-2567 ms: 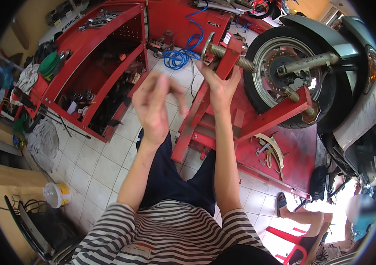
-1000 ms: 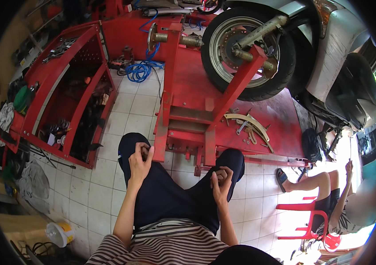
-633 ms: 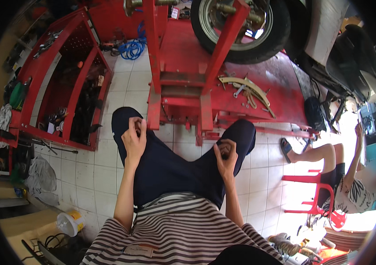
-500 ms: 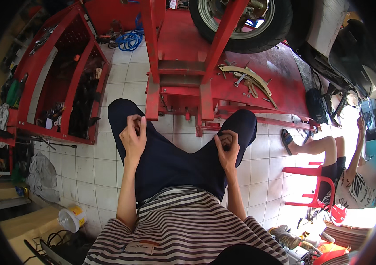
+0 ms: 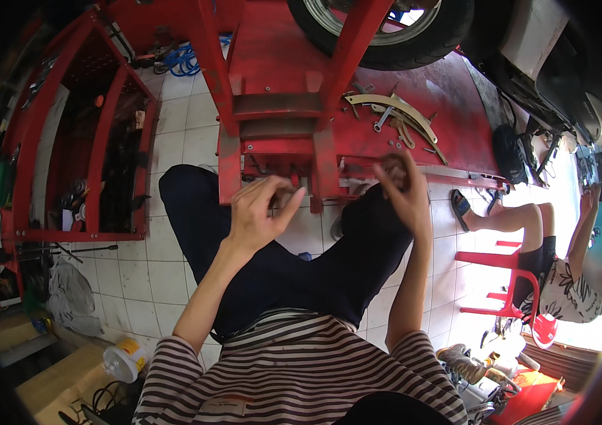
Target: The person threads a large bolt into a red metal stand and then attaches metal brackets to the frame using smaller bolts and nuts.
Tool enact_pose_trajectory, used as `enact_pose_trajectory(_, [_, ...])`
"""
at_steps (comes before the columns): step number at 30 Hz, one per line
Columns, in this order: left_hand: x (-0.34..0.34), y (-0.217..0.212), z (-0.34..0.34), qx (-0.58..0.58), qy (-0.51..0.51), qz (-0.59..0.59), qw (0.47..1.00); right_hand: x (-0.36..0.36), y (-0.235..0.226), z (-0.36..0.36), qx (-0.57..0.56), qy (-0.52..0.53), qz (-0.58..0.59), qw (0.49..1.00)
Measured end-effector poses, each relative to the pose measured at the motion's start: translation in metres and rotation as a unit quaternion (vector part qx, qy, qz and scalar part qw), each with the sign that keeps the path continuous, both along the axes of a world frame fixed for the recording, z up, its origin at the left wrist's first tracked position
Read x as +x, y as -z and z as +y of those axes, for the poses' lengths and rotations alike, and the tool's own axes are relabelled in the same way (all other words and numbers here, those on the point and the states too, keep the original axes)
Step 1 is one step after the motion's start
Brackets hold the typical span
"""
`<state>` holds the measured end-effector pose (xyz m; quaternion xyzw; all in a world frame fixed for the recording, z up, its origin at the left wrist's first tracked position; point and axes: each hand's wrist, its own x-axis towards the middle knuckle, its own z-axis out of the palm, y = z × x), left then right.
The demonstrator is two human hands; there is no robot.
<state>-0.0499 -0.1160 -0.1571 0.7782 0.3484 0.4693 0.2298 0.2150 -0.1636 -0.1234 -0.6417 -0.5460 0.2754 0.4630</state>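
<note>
Red motorcycle stand (image 5: 279,134) fills upper centre, above our knees. Our left hand (image 5: 258,212) hovers mid-frame, fingers loosely curled, holding nothing. Our right hand (image 5: 403,191) is raised beside it, fingers pinched; any grasp we cannot tell.

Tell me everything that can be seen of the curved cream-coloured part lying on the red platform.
The curved cream-coloured part is a thin, flat, arc-shaped strip, like painted metal or plastic. It lies flat on the red platform, just below the tyre, bending down to the right. Small metal tools lie against its inner side. Neither hand touches it.
</note>
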Motion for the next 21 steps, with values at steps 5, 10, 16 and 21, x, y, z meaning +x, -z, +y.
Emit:
enact_pose_trajectory(5, [0.097, -0.029, 0.05, -0.038, 0.149, 0.082, 0.985, 0.079, -0.001, 0.091, -0.004, 0.108, -0.312, 0.944])
enact_pose_trajectory(10, [0.151, -0.003, 0.09, 0.052, 0.139, 0.202, 0.968, 0.079, 0.027, 0.099, 0.075, 0.146, -0.228, 0.96])
enact_pose_trajectory(16, [0.155, 0.012, 0.094, 0.027, 0.209, 0.244, 0.947, 0.093, 0.022, 0.098, 0.01, 0.108, -0.283, 0.953])
enact_pose_trajectory(21, [0.145, 0.009, 0.098, 0.041, 0.195, 0.266, 0.943, 0.081, 0.025, 0.103, -0.032, 0.064, -0.263, 0.962])
